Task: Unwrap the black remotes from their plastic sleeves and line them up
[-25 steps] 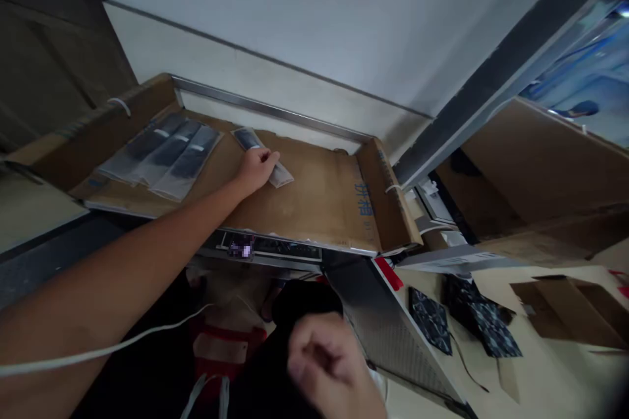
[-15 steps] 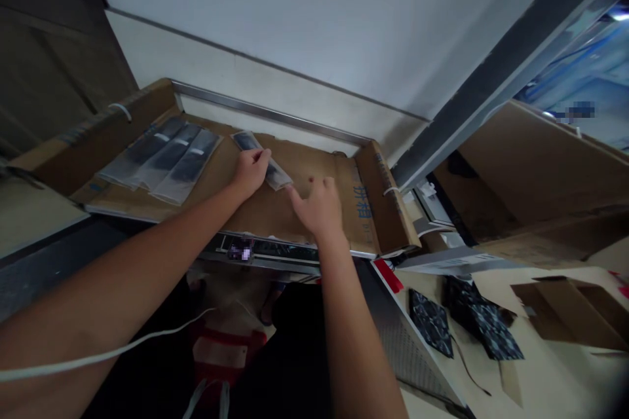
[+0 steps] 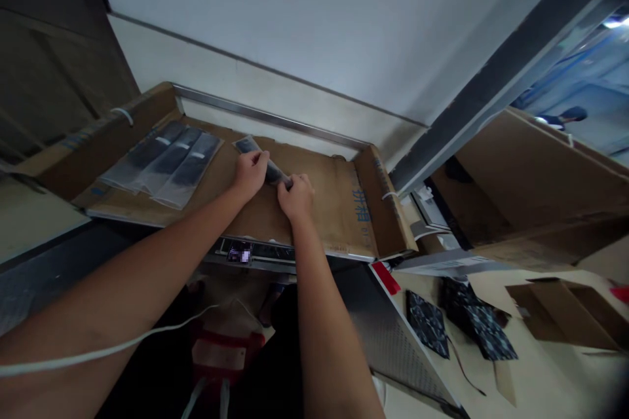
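Observation:
My left hand (image 3: 251,172) pinches the middle of a narrow clear plastic sleeve (image 3: 273,173) with something dark inside. At its near right end, my right hand (image 3: 296,195) is closed on the sleeve's edge. The sleeve lies slantwise just above the cardboard-lined tray (image 3: 334,209), its far end pointing up and left. To the left, several clear plastic bags (image 3: 179,160) with dark contents and white labels lie side by side, overlapping. Fingers partly cover the held sleeve, so its contents cannot be made out.
Cardboard side walls (image 3: 386,200) bound the tray, with a white wall (image 3: 275,26) behind. A large cardboard box (image 3: 545,190) stands at right. Dark patterned bags (image 3: 427,321) and an open carton (image 3: 565,311) lie on the floor. A white cable (image 3: 162,334) crosses my left arm. A person (image 3: 570,116) is in the background.
My right hand has moved left and closed on the near end of the sleeve; before, its fingers were spread beside it. My left hand keeps its pinch.

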Demonstrator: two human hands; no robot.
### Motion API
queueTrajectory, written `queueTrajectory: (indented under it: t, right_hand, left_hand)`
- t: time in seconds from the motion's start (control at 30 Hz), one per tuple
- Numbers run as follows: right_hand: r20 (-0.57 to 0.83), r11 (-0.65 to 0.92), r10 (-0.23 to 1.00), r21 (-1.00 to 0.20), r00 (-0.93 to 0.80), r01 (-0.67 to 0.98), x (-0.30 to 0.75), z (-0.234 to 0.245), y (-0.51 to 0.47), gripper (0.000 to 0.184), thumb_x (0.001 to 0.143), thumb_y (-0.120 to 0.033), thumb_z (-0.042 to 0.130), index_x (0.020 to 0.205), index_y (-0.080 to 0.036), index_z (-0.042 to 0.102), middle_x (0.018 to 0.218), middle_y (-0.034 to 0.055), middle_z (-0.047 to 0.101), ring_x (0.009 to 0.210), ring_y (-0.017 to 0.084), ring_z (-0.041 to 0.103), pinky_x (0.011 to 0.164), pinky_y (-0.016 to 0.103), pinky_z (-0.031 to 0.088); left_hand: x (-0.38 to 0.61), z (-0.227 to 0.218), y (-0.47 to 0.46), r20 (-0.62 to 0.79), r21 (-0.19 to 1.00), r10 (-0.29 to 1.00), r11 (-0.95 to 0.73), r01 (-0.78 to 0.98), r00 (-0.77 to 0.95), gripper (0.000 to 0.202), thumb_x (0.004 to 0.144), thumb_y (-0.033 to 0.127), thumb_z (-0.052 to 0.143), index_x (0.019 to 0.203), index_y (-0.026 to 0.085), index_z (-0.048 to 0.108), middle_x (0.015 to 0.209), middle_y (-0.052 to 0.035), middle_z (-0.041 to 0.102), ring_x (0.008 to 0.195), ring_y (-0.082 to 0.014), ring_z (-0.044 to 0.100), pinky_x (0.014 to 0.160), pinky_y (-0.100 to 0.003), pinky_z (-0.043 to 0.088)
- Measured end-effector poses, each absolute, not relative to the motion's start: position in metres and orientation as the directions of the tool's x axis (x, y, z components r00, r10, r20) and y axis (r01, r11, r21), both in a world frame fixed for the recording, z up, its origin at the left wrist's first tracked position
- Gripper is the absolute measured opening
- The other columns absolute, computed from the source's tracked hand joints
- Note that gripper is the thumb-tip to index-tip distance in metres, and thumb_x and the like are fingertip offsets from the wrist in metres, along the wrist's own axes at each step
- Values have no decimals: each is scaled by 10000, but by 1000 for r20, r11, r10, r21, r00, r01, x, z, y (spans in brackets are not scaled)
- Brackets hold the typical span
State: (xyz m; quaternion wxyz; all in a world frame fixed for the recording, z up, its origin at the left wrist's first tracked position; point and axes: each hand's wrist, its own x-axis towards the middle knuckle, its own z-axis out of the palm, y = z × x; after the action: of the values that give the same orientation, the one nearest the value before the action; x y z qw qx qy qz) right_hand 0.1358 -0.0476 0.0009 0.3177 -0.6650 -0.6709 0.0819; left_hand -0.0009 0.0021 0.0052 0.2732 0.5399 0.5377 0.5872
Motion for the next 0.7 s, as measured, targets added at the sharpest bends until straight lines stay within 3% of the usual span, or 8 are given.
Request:
queueTrajectory:
  t: [0.13, 0.27, 0.33, 0.5, 0.6, 0.7]
  right_hand:
    - [335, 108, 912, -754, 238, 648, 143, -2, -44, 168, 848, -254, 575, 691, -228, 521, 829, 18, 566, 837, 191, 537, 822, 300, 442]
    - [182, 145, 892, -982, 414, 121, 153, -4, -40, 173, 770, -287, 604, 648, -236, 492, 700, -39, 497, 731, 152, 485, 725, 251, 450]
    - [92, 158, 886, -981, 454, -111, 155, -4, -40, 134, 750, -302, 578, 665, -240, 495, 675, -49, 495, 704, 145, 492, 687, 244, 472]
    - [7, 141, 918, -941, 397, -308, 152, 3, -52, 82, 706, -300, 549, 680, -238, 504, 666, -31, 567, 683, 157, 585, 670, 278, 545]
    - [-41, 88, 969, -865, 244, -494, 149, 9, -69, 54, 679, -269, 569, 710, -225, 562, 745, -1, 673, 750, 169, 653, 736, 288, 565]
    - [-45, -12, 998, -829, 46, -559, 148, 14, -86, 119, 651, -251, 580, 749, -212, 635, 842, 31, 737, 838, 198, 683, 849, 336, 579]
  left_hand:
    - [-2, 8, -2, 324, 928, 914, -257, 269, -245, 408, 929, 290, 530, 544, 223, 415, 548, 29, 367, 568, -153, 366, 584, -316, 282]
    - [-3, 12, -15, 299, 931, 938, -247, 269, -174, 393, 897, 302, 554, 529, 215, 445, 516, 28, 379, 559, -151, 378, 576, -301, 278]
    - [-3, 12, -25, 274, 935, 955, -236, 266, -117, 399, 887, 347, 585, 528, 212, 477, 500, 22, 413, 545, -152, 402, 559, -290, 288]
    - [0, 6, -49, 156, 963, 988, -157, 217, 20, 394, 910, 471, 615, 634, 192, 574, 554, -18, 579, 473, -147, 512, 502, -262, 368]
    - [3, 5, -48, 84, 982, 996, -77, 173, -36, 299, 942, 471, 618, 842, 193, 569, 661, -21, 635, 493, -160, 598, 495, -247, 413]
    - [3, 10, -37, 20, 993, 987, -1, 117, -161, 267, 959, 419, 621, 1077, 214, 497, 784, -20, 662, 577, -182, 657, 540, -260, 478]
